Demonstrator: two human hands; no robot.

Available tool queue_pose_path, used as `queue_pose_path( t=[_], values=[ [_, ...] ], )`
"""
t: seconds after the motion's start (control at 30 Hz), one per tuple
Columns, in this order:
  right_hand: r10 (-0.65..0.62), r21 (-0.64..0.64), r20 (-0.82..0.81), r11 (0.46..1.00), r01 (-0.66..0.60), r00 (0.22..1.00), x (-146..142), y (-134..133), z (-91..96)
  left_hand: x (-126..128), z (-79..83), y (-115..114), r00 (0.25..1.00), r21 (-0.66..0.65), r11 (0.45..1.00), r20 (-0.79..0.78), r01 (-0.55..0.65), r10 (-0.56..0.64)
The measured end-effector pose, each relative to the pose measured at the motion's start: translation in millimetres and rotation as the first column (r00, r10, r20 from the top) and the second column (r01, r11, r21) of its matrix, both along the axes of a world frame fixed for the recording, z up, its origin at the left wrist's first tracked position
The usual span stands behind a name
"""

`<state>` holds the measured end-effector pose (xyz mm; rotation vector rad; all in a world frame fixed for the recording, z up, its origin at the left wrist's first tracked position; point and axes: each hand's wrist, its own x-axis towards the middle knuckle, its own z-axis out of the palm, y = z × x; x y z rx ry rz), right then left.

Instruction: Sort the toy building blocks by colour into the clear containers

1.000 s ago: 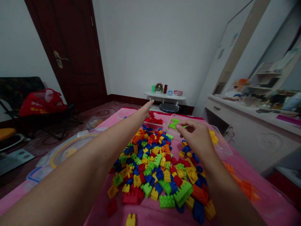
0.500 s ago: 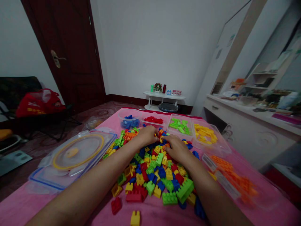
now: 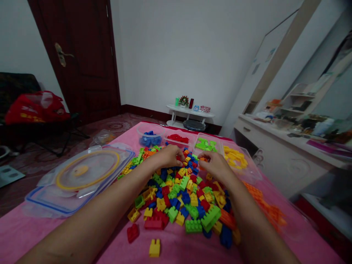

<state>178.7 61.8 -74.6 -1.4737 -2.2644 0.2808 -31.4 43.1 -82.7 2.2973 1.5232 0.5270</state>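
A heap of toy building bricks point(image 3: 176, 198) in red, yellow, green, blue and orange spreads over a pink cloth point(image 3: 110, 244). At the far part of the heap, my left hand point(image 3: 171, 157) has its fingers curled downward; whatever lies in them is hidden. My right hand point(image 3: 216, 165) is closed at the heap's right side, with an orange brick point(image 3: 202, 160) at its thumb and fingertips. Nearest me, a yellow brick point(image 3: 154, 248) and a red brick point(image 3: 132, 233) lie apart from the heap.
Beyond the heap stand clear tubs of blue bricks point(image 3: 150, 139), red bricks point(image 3: 178, 138), green bricks point(image 3: 206, 144) and yellow bricks point(image 3: 235, 157). Orange bricks point(image 3: 264, 203) sit in a tub behind my right forearm. Stacked clear lids point(image 3: 88, 172) lie at left.
My hands have moved apart, the right one rising a little off the heap with the orange brick at its fingertips. The view has shifted slightly.
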Motion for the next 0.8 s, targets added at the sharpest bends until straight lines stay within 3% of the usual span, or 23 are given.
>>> queue_pose_path(
  t=[0.13,0.27,0.43,0.57,0.67,0.8],
  values=[
    [0.171,-0.222,0.039,0.962,-0.158,0.985,11.4,-9.5,16.2,3.8,5.4,-8.9,0.989,-0.068,0.987,0.011,0.145,-0.145],
    [0.374,-0.387,0.027,0.859,-0.335,0.927,6.5,-15.3,4.6,12.7,-7.9,-7.8,0.994,-0.012,0.994,0.023,0.111,-0.111],
    [0.267,-0.221,0.095,0.945,-0.241,0.959,-4.2,-7.8,-17.8,18.8,-24.8,1.0,0.998,0.063,0.998,0.064,0.021,-0.025],
    [0.163,-0.092,0.163,0.984,-0.149,0.973,0.1,-3.9,-10.3,14.8,-21.3,3.7,0.997,0.104,0.994,0.075,-0.028,0.021],
    [0.19,-0.123,0.19,0.978,-0.169,0.963,7.0,-5.6,4.1,14.3,-8.7,-3.3,0.987,0.008,0.995,0.125,0.101,-0.101],
    [0.14,-0.113,0.187,0.986,-0.12,0.972,18.1,-5.3,14.9,20.7,5.2,-19.5,0.948,-0.132,0.947,0.162,0.294,-0.272]
  ],
)
